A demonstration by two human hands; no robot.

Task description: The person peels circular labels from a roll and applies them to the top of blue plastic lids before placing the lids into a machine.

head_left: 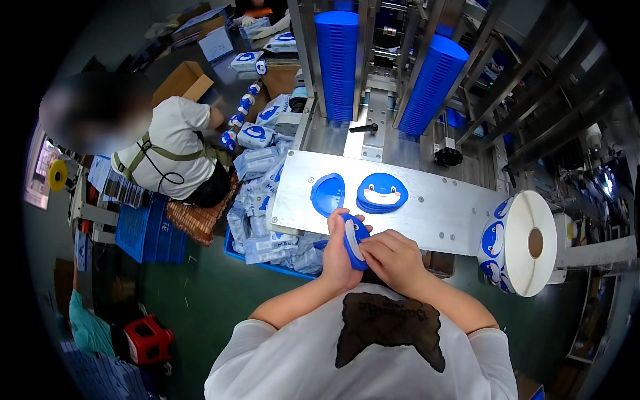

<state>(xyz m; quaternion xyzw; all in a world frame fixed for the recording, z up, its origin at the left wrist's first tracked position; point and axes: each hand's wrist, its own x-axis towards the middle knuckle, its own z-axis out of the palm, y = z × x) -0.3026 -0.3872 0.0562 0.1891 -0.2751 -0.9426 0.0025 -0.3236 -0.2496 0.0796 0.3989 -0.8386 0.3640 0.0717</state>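
My left hand (338, 261) is closed around a blue plastic lid with a whale face (355, 243), held tilted in front of my chest. The fingers of my right hand (395, 257) are pinched together at the lid's right edge. Just beyond my hands, on a metal plate (427, 223), lies a small stack of similar whale-face lids (382, 193). Left of that stack lies a plain blue lid (328, 195) without a face.
A roll of whale stickers (535, 243) hangs at the plate's right end. Tall stacks of blue lids (338, 67) stand in the machine's metal rails. Left of the plate, wipes packs (259, 163) overfill a blue crate (233, 248). A co-worker (175, 137) sits beyond them.
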